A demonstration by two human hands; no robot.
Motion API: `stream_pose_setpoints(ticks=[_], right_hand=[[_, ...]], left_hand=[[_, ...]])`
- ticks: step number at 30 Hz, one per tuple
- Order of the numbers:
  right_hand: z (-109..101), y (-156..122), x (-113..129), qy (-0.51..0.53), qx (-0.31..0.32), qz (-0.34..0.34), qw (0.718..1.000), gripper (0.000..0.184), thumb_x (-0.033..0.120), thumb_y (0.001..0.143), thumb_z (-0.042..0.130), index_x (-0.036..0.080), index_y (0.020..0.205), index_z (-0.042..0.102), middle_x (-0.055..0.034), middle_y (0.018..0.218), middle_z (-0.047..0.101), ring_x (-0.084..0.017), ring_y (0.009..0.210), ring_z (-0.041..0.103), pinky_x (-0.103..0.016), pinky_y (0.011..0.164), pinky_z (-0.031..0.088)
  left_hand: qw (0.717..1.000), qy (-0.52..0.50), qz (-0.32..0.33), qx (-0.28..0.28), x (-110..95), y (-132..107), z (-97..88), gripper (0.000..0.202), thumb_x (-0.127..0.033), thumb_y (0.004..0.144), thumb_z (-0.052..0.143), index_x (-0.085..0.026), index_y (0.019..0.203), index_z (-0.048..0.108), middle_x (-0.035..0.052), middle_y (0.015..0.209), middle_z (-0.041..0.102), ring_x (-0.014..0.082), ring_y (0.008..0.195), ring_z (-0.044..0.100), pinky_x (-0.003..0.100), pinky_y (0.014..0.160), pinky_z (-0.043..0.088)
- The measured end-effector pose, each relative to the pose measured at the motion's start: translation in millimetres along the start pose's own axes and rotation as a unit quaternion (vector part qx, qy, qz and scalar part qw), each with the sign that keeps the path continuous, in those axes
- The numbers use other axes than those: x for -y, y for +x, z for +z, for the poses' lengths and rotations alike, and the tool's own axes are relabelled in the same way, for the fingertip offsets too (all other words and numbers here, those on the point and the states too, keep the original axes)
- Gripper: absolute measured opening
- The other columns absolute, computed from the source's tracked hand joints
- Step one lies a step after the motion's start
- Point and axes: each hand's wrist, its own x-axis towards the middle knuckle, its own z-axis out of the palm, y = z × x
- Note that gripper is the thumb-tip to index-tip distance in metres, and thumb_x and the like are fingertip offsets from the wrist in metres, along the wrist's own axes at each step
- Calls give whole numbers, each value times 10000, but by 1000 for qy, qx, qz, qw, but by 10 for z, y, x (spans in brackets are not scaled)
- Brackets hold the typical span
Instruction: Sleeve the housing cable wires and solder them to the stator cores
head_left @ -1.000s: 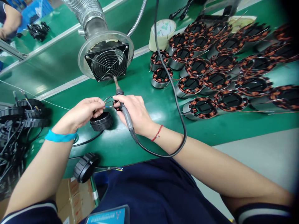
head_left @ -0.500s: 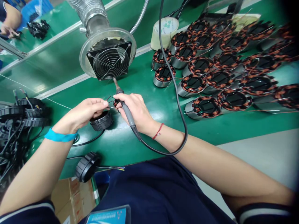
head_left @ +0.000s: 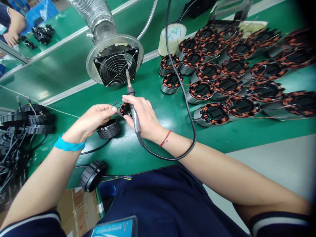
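My right hand (head_left: 145,117) is closed around a grey-handled soldering iron (head_left: 134,113), its tip pointing up in front of the fan grille. Beneath that palm, between fingers and iron, a copper-wound stator (head_left: 125,109) shows in part; it appears held by the same hand. My left hand (head_left: 100,117) pinches a thin dark wire (head_left: 118,112) at the stator's left side. Just below the left fingers, a black ribbed cap (head_left: 108,129) with a cable rests on the green bench. A second black cap (head_left: 92,176) lies tilted near the front edge, coloured wire ends beside it.
Several wound stators (head_left: 214,113) stand in rows at the right. A fume extractor fan (head_left: 117,67) hangs at the back, near a tape roll (head_left: 174,34). Black caps and cables (head_left: 14,144) pile up at the left. A co-worker's hand (head_left: 11,38) is at the upper left.
The soldering iron has swung more upright, its tip going up and right across the grille. More of the stator shows under my right hand. My left hand has shifted slightly right.
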Motion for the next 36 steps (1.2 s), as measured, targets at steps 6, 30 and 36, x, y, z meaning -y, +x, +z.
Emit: stream_pose_setpoints(ticks=[6,30,36], right_hand=[[-19,65,-7,47,16,-30,998,516,136,812,518,133,1320,435,-130,1291,613,-238,1202,555,-408,1022,373],[-1076,-298,625,-231,124,-81,962,282,156,957,456,155,1203,593,-20,696,616,-179,649,557,-337,705,467],[-1754,-691,672,-334,62,16,940,244,274,954,492,208,1181,552,-99,963,710,-245,802,667,-400,697,516]], left_hand=[[997,40,58,44,-16,-94,-15,232,-342,753,623,-133,656,652,-43,475,369,75,457,281,230,460,193],[973,-81,84,-200,117,208,-726,213,-230,753,671,-164,592,549,-94,543,530,58,588,424,176,600,370],[927,-95,153,-328,85,-33,-998,68,-226,799,673,-279,798,715,-136,767,663,74,821,552,167,734,445]])
